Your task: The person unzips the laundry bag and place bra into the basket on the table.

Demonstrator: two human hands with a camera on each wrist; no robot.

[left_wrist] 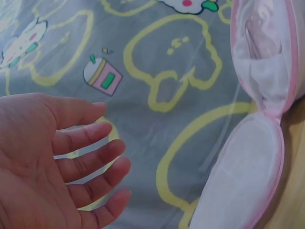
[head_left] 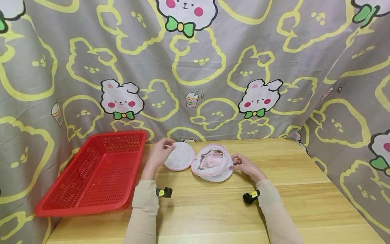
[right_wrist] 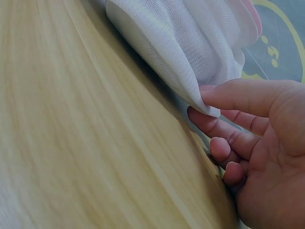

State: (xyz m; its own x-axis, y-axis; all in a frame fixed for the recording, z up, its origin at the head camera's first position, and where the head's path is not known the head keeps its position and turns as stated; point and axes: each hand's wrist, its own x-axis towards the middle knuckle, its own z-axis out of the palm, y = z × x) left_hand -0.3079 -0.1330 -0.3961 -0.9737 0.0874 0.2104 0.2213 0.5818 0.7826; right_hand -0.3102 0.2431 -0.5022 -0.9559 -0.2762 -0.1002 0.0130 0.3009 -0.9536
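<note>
A white mesh laundry bag [head_left: 223, 174] with pink trim stands on the table, its round mouth facing up and pink fabric [head_left: 211, 160] showing inside. Its round lid [head_left: 179, 156] is folded out to the left, joined to the rim by a narrow hinge. My right hand [head_left: 246, 166] pinches the mesh low on the bag's right side between thumb and index finger, as the right wrist view shows. My left hand [head_left: 160, 154] is beside the lid's left edge; in the left wrist view its fingers are spread, loosely bent, and hold nothing.
A red perforated plastic basket [head_left: 106, 176] sits at the left of the wooden table [head_left: 207, 217]. Behind the table hangs a grey patterned curtain [head_left: 189, 115], which also runs along the right side. A black camera is strapped to each wrist.
</note>
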